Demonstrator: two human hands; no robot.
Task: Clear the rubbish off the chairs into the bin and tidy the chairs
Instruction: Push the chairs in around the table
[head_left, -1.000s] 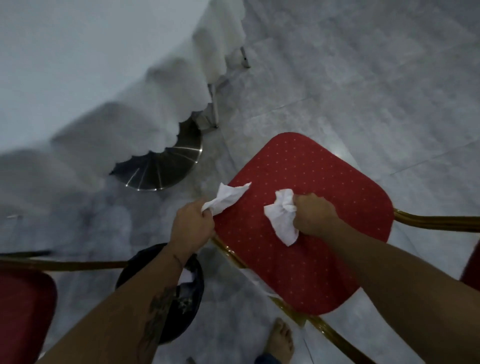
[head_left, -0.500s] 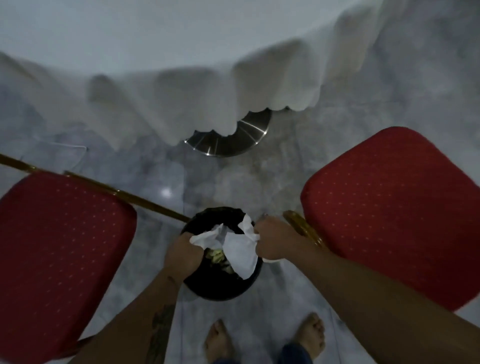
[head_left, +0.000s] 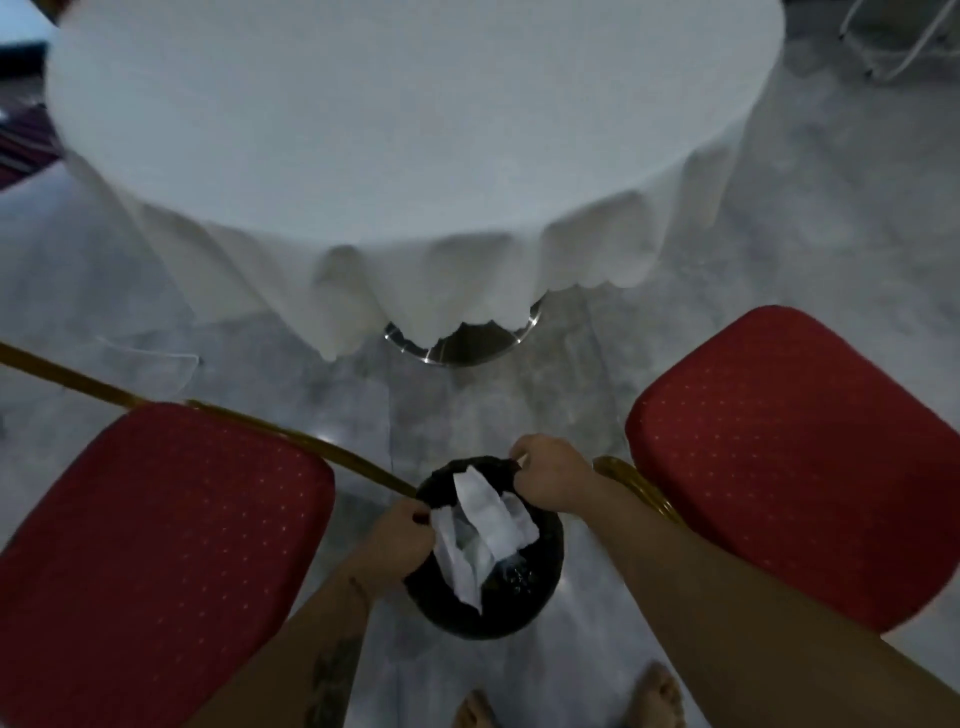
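Holding both hands over the bin (head_left: 537, 597), we see the tissues (head_left: 485, 530) hanging straight down into it, pinched by left grip (head_left: 400, 540) and right grip (head_left: 550, 480); release drops them in.

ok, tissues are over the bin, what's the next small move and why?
Probably let go. Both the left hand and right hand are over the black bin, and the white tissues hang into its mouth, so opening the fingers should drop them in. Both red chair seats look free of rubbish, so straightening the chairs likely comes after.
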